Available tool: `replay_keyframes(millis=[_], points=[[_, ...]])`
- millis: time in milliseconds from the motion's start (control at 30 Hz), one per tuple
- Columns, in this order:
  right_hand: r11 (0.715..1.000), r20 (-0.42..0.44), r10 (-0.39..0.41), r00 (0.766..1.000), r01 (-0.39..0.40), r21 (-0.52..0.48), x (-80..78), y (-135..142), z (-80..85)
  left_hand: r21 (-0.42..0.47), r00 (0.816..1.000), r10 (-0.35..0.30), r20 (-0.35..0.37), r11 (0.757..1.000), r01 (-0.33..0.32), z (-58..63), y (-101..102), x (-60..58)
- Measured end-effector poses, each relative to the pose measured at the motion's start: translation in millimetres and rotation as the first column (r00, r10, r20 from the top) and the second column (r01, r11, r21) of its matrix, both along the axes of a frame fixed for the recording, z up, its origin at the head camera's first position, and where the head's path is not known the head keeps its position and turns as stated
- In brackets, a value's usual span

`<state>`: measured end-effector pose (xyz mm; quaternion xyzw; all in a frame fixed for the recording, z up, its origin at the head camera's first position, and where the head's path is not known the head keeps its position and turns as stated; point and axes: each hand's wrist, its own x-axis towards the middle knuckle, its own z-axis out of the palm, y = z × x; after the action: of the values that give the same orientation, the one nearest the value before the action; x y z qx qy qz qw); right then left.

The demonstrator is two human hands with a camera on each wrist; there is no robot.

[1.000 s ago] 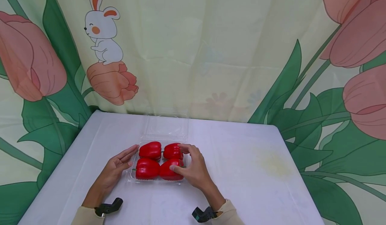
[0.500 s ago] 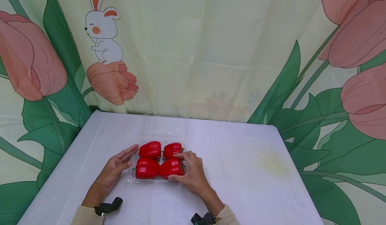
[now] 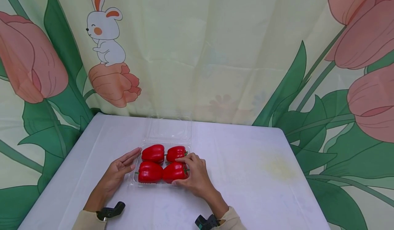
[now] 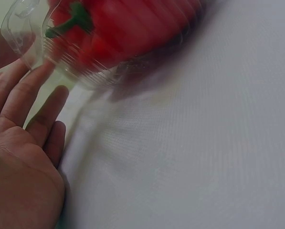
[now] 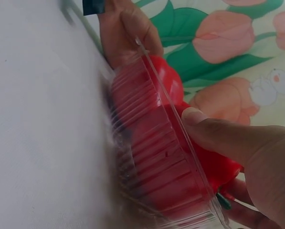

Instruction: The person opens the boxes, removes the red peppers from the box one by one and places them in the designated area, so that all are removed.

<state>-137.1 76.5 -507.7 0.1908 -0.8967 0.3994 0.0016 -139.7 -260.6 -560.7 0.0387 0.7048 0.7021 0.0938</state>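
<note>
Several red bell peppers with green stems lie in two rows in a clear plastic clamshell box (image 3: 157, 184). Its lid (image 3: 168, 129) is folded back toward the curtain. My right hand (image 3: 198, 177) grips the front right bell pepper (image 3: 174, 172), thumb on the near side and fingers on the far side. In the right wrist view the thumb presses that bell pepper (image 5: 214, 164) just above the box wall. My left hand (image 3: 115, 175) is held palm inward with straight fingers at the box's left side. In the left wrist view those fingertips are at the clear rim, beside a bell pepper (image 4: 137, 28).
A white cloth covers the table (image 3: 240, 175), with a yellowish stain on its right side. Behind it hangs a curtain (image 3: 227, 52) printed with tulips and a rabbit, close to the lid.
My right hand has come from across the two right bell peppers to the front right one, its fingers moving toward me. The left hand and the box have stayed in place.
</note>
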Motion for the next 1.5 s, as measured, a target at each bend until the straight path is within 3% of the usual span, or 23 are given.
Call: replay_keyframes(millis=[667,1300,1500], points=[[0.999,-0.017,0.008,1.000,-0.009,-0.049,-1.8,1.5,-2.3,0.016,1.000,-0.011,-0.014,1.000,0.011,-2.4,-1.6,-0.7],[0.990,-0.003,0.023,1.000,-0.023,-0.142,-3.4,6.6,-6.9,0.046,1.000,-0.015,-0.015,0.999,0.016,-4.0,-2.2,-1.2],[0.976,0.028,0.033,0.999,-0.026,-0.218,-5.0,9.8,-4.6,0.059,1.000,-0.022,-0.020,0.998,0.023,-3.7,-2.5,-0.4]])
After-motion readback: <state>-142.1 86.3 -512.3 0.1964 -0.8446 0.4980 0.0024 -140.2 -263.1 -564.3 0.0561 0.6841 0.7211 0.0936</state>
